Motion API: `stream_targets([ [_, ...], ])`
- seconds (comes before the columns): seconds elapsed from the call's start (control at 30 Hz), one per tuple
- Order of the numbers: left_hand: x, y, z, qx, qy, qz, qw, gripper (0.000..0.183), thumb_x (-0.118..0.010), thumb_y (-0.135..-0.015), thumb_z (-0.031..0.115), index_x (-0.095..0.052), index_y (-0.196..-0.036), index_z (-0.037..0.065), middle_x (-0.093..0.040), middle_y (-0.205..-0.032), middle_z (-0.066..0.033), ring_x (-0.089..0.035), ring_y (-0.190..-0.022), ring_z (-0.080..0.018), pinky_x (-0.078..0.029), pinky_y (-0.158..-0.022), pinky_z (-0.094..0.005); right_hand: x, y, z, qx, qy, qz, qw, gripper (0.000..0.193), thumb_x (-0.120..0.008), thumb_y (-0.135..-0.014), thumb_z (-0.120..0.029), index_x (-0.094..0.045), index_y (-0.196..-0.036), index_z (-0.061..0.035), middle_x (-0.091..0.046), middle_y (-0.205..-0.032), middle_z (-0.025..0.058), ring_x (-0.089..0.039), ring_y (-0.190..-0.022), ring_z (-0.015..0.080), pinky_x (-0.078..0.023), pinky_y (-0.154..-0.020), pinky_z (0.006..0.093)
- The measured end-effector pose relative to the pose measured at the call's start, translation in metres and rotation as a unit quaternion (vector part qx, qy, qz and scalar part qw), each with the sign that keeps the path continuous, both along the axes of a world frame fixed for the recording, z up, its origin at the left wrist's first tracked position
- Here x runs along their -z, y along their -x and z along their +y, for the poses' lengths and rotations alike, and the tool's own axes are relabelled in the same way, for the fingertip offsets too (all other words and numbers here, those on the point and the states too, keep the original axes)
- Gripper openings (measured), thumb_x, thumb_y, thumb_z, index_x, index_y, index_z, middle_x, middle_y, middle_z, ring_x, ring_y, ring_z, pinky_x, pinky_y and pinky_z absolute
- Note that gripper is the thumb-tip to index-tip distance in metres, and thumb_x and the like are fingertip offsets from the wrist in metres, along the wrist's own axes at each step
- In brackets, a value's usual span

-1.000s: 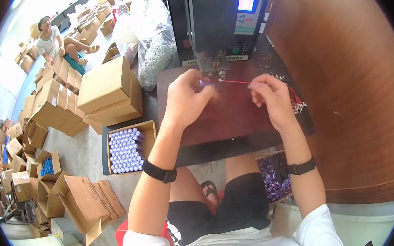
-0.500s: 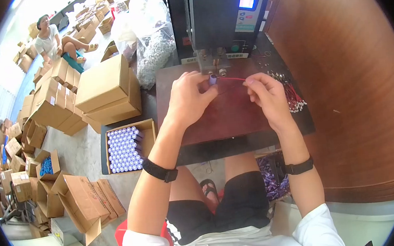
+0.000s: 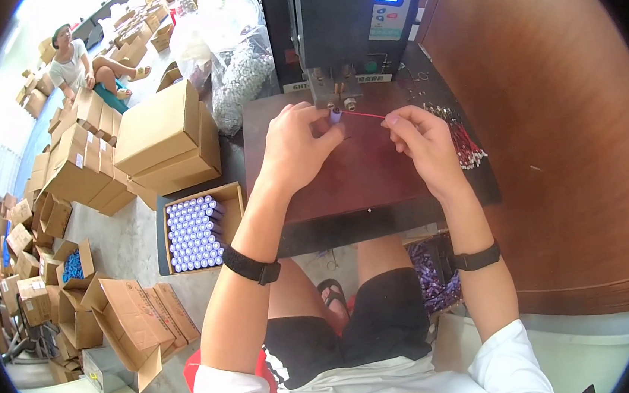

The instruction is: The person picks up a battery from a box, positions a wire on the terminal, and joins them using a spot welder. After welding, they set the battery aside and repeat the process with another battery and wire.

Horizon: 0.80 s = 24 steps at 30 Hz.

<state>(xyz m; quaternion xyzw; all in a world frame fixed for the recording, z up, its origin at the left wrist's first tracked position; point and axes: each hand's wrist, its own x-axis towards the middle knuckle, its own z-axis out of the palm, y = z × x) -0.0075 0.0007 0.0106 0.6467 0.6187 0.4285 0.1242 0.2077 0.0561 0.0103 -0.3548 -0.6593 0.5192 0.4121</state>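
My left hand (image 3: 294,146) is closed on a purple cylindrical battery cell (image 3: 335,116), held upright between thumb and fingers. The cell's top is right beneath the electrode tips (image 3: 340,97) of a dark spot welding machine (image 3: 337,22); I cannot tell whether they touch. My right hand (image 3: 423,142) pinches a thin red wire (image 3: 363,115) that stretches left to the top of the cell. Under both hands lies a reddish-brown work board (image 3: 335,176). Beyond my right hand is a bundle of red and black wires with white connectors (image 3: 467,146).
A cardboard box (image 3: 234,215) with rows of purple cells stands left of the board. More purple cells fill a container (image 3: 435,279) below the table at right. Stacked cartons (image 3: 159,128) and a plastic bag (image 3: 240,76) are at left; a person (image 3: 75,68) sits farther back.
Both hands have shifted slightly away from me, with the cell and the red wire held as before. The cell is closer to the electrode tips. The view has also shifted a little.
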Motion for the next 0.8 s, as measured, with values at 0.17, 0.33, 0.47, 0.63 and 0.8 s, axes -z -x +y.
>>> stream_targets([
  [0.17,0.004,-0.002,-0.002,0.013,-0.035,0.002,0.999,0.032,-0.081,-0.079,0.023,-0.075,-0.099,-0.001,-0.066,-0.085,-0.0137,-0.062,-0.078,-0.0253,-0.052,-0.076,-0.0349,-0.002,-0.01,-0.006,-0.003,0.008,0.024,1.0,0.016,-0.064,-0.099,-0.019,-0.068,-0.096,-0.0033,-0.059,-0.078,-0.0024,-0.052,-0.07,0.0051,-0.039,-0.062,0.0202],
  [0.33,-0.003,0.003,-0.014,0.115,0.024,-0.08,0.99,0.035,-0.082,-0.077,0.022,-0.077,-0.105,0.001,-0.071,-0.089,-0.0093,-0.062,-0.083,-0.0201,-0.051,-0.084,-0.0317,-0.029,-0.055,-0.035,0.07,-0.006,0.005,0.998,0.013,-0.062,-0.099,-0.016,-0.066,-0.093,-0.0045,-0.059,-0.076,-0.0017,-0.052,-0.068,0.0061,-0.038,-0.062,0.0213],
  [0.47,-0.009,0.0,-0.013,0.098,0.038,-0.064,0.992,0.029,-0.076,-0.082,0.024,-0.077,-0.098,0.0,-0.069,-0.088,-0.0146,-0.065,-0.084,-0.0226,-0.051,-0.081,-0.033,-0.042,-0.151,-0.054,0.114,-0.048,-0.079,0.989,0.013,-0.061,-0.099,-0.014,-0.061,-0.089,-0.0064,-0.055,-0.078,-0.0019,-0.049,-0.07,0.0065,-0.036,-0.063,0.0223],
  [0.63,-0.006,-0.003,-0.009,0.085,0.034,-0.049,0.995,0.026,-0.075,-0.083,0.023,-0.077,-0.096,0.0,-0.07,-0.089,-0.0139,-0.064,-0.083,-0.0222,-0.051,-0.08,-0.0333,-0.011,-0.24,-0.081,0.151,0.033,-0.259,0.953,0.013,-0.064,-0.098,-0.012,-0.063,-0.088,-0.0033,-0.058,-0.078,-0.0014,-0.053,-0.072,0.0074,-0.041,-0.066,0.0238],
  [0.8,-0.005,-0.008,-0.007,0.081,0.03,-0.031,0.996,0.025,-0.074,-0.084,0.021,-0.076,-0.096,0.0,-0.069,-0.088,-0.0132,-0.064,-0.082,-0.021,-0.051,-0.079,-0.0326,0.043,-0.271,-0.088,0.157,-0.002,-0.411,0.898,0.014,-0.069,-0.095,-0.013,-0.066,-0.094,0.0,-0.063,-0.083,0.001,-0.056,-0.077,0.0074,-0.046,-0.071,0.0252],
])
